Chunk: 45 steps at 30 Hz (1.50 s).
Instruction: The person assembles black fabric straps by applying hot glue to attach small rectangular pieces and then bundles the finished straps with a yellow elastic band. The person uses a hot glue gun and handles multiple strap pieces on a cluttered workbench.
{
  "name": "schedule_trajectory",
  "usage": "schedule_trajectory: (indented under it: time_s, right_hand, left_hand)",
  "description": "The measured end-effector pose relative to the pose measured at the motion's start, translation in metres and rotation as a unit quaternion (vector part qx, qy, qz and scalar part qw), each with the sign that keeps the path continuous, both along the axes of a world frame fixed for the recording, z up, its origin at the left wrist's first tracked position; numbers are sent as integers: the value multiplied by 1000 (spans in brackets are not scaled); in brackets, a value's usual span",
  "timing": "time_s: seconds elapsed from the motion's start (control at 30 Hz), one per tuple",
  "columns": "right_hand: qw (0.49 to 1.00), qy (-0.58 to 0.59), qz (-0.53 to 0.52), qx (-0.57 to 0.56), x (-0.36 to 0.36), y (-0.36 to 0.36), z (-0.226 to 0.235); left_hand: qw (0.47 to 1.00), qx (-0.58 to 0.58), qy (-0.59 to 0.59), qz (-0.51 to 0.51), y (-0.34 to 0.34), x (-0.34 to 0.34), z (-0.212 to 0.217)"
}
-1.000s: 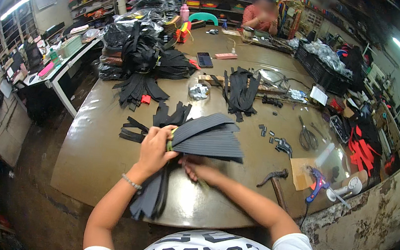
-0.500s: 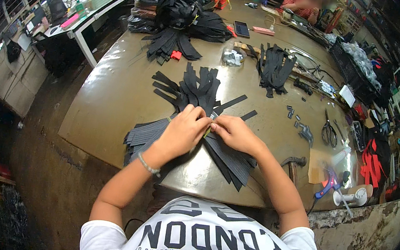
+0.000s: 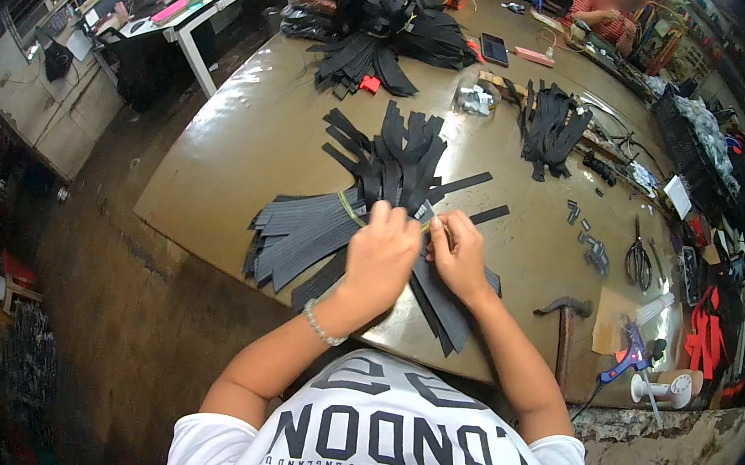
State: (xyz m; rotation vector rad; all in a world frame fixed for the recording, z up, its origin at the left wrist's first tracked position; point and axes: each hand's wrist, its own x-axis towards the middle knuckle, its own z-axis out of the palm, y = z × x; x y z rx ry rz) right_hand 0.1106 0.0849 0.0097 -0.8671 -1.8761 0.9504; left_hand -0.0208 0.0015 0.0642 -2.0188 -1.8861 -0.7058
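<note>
Bundles of flat black strips lie fanned out on the table before me. The left bundle (image 3: pixel 299 233) is dark grey and ribbed, with a yellow-green tie (image 3: pixel 350 207) round its upper end. Beyond it a plain black bundle (image 3: pixel 405 149) spreads away from me. My left hand (image 3: pixel 382 254) is closed over the inner ends of the strips; what its fingers hold is hidden. Just right of it, my right hand (image 3: pixel 459 256) pinches at a second yellow-green tie (image 3: pixel 426 226) on the right bundle (image 3: pixel 440 304), whose strips run under that hand toward me.
At right lie a hammer (image 3: pixel 566 323), scissors (image 3: pixel 637 263), a glue gun (image 3: pixel 630 354), a white spool (image 3: pixel 662 389) and small grey pieces (image 3: pixel 595 256). Farther off are more black strips (image 3: pixel 552 129), a clear bag (image 3: pixel 475 97), a phone (image 3: pixel 493 49) and a large strip pile (image 3: pixel 373 21). Another person (image 3: pixel 604 15) sits at the far right.
My hands, close together before, have drawn apart. The left has come nearer to me, its fingers more curled. The whole view has shifted slightly; the bundles stay about where they were.
</note>
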Motion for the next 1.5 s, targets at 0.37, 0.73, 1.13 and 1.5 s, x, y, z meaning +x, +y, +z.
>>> schedule_trajectory:
  time_s: [0.37,0.73,1.13,1.5]
  right_hand:
    - [974,155,83,-141,-2,-2,-1]
    - [991,46,78,-101,-30,-5,13]
    - [993,-27,-45,-102,-34,4,7]
    - [987,-90,24,134,-8,-35,1]
  left_hand:
    - [911,-33,-412,-9,-14,-19,-42]
    - [968,103,-227,-41,-5,-29,-36]
    - [993,74,-85,-37,-7,-24,-47]
    - [749,-88,-646,-117,-10,-33,-58]
